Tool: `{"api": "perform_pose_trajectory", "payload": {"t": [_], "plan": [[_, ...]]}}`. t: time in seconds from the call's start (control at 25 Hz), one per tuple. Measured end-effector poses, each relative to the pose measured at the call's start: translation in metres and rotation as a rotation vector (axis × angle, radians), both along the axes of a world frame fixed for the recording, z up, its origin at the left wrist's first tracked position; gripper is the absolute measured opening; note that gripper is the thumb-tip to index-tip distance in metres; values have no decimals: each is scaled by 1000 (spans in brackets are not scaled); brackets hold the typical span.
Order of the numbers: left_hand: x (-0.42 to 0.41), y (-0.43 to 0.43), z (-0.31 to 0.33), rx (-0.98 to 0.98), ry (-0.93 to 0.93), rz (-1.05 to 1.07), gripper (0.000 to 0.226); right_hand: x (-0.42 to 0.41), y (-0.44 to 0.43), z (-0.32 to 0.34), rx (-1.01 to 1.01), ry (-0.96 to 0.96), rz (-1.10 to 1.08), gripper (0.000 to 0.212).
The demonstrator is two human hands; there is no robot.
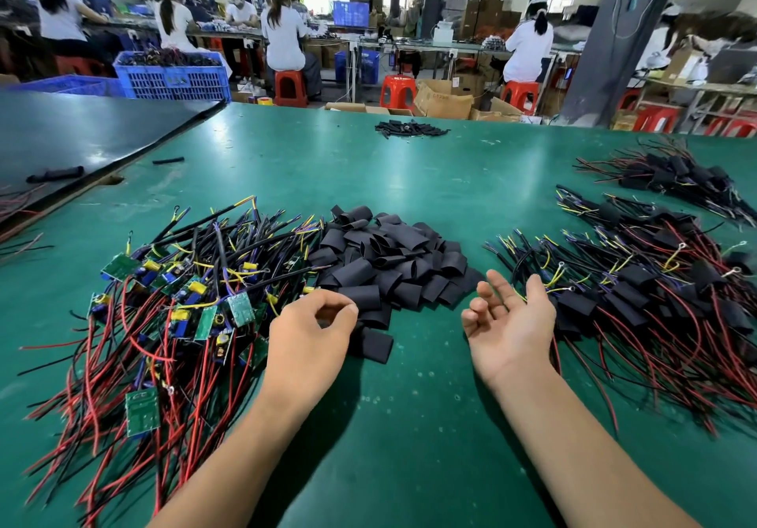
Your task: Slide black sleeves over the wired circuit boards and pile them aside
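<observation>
Left hand (311, 335) is curled over soft, light black sleeves (389, 265), grip indeterminable; right hand (512, 322) is held open; sleeve rims are best pinched

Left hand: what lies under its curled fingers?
The near edge of the pile of black sleeves, on the green table. The left hand hides whether its fingers pinch one sleeve.

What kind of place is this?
Most likely an electronics assembly workshop. A pile of wired circuit boards and a heap of black sleeves lie on a long green table, and workers in white caps sit at benches behind.
</observation>
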State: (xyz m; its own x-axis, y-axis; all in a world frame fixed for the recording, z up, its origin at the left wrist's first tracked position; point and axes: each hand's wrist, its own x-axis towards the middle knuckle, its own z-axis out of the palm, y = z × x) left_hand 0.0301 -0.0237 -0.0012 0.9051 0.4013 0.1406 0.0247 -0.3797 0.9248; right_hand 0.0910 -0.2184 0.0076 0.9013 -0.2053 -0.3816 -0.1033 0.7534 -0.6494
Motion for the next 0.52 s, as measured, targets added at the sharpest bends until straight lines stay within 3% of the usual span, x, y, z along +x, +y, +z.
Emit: {"api": "perform_pose_trajectory", "payload": {"t": [0.08, 0.2, 0.32, 0.4, 0.52], "plan": [[0, -1, -1, -2, 28, 18, 9, 1, 6, -2, -194, -22, 3, 24], [-2, -3, 3, -258, 115, 3, 10, -4, 18, -8, -645, -163, 162, 12], [-3, -4, 4, -170, 92, 24, 3, -17, 29, -19, -1222, -443, 298, 10], [-4, -4, 5, -75, 82, 53, 24, -24, 35, -24, -1428, -608, 393, 3], [-4, 1, 6, -97, 67, 54, 65, -26, 36, -25, -1636, -671, 533, 20]]}}
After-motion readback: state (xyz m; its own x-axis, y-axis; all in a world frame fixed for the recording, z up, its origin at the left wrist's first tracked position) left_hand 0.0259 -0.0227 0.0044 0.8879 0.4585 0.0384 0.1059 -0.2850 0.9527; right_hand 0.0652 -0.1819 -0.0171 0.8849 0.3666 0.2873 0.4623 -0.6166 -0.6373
